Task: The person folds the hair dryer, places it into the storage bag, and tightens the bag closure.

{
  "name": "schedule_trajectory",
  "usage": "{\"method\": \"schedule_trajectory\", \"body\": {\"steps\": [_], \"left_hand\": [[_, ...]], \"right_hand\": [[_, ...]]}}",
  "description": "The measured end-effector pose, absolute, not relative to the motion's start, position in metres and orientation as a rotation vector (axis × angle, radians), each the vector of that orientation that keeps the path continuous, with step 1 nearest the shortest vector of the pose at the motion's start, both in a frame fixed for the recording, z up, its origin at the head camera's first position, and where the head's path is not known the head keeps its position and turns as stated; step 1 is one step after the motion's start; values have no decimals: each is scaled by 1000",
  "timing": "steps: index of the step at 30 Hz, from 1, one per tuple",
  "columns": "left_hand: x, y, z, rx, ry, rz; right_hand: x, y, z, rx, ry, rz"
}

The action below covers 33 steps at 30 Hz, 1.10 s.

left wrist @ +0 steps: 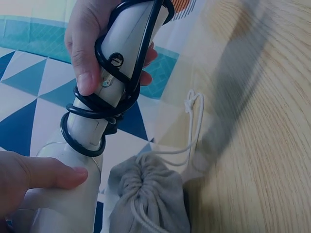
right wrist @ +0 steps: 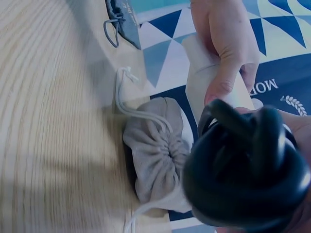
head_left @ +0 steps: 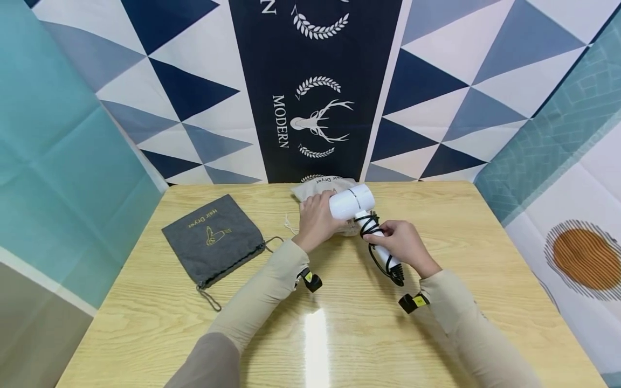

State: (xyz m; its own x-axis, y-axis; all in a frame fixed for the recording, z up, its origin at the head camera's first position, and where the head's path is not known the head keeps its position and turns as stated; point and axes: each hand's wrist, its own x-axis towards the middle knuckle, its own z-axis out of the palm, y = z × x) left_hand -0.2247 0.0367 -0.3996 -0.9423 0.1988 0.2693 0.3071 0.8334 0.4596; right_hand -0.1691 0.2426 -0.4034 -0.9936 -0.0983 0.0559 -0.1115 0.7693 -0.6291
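Both hands hold a white hair dryer point(head_left: 347, 203) above the far part of the table. My left hand point(head_left: 316, 218) grips its barrel, the thumb lying along the white casing in the left wrist view. My right hand point(head_left: 401, 242) grips the handle, where a black cord point(left wrist: 99, 104) is wound in several loops. Bundled cord fills the front of the right wrist view and hides part of that hand. Beneath and behind the dryer sits a light grey drawstring bag point(right wrist: 160, 145), its mouth gathered tight. In the head view the dryer and left hand cover part of that bag.
A dark grey drawstring bag point(head_left: 211, 240) with gold "Hair Dryer" lettering lies flat on the left of the wooden table point(head_left: 271, 334). A patterned cloth backdrop point(head_left: 194, 91) rises right behind the table's far edge. White cord loops point(left wrist: 194, 121) trail from the light bag.
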Motion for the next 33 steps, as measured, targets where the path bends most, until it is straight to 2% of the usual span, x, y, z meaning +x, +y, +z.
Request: {"method": "schedule_trajectory", "body": {"steps": [33], "left_hand": [[-203, -7, -410, -214, -2768, -866]], "right_hand": [[-172, 204, -415, 207, -2952, 1185]]}}
